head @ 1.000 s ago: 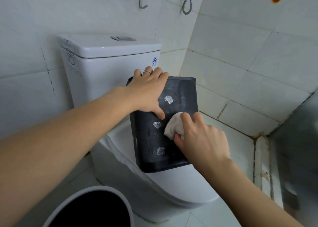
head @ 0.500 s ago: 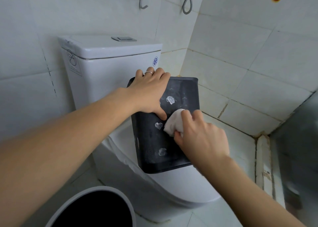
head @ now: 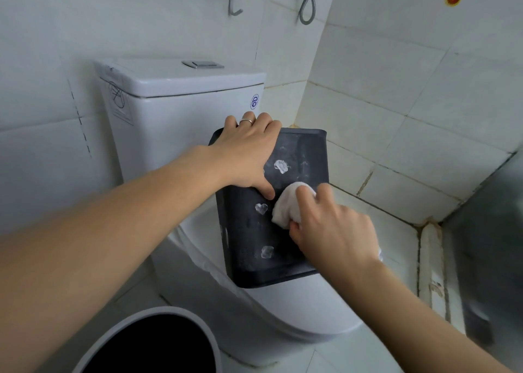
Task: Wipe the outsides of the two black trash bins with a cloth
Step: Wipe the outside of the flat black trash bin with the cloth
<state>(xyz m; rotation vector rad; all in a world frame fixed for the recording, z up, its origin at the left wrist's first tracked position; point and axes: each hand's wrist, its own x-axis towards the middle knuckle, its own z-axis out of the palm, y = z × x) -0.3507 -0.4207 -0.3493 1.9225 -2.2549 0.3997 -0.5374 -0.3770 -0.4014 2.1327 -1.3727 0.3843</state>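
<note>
Two bins (head: 249,231) (head: 152,347) — toilet (head: 184,112) under one | hose (head: 308,2) overhead

Closed white ceramic toilet (head: 283,310), serving as the support, with its boxy cistern (head: 175,109) backed against the pale tiled wall. Lying flat on the toilet's closed lid, a black rectangular plastic trash bin (head: 249,242), on its side, long axis running from the cistern toward the toilet's front edge, broad face turned up and dotted with whitish smears. Below and around the toilet, light tiled floor (head: 339,355). Standing on that floor just left of the toilet's front, at the bottom edge of view, a round bin with a grey rim and black interior (head: 158,347), upright, only partly visible.
</note>
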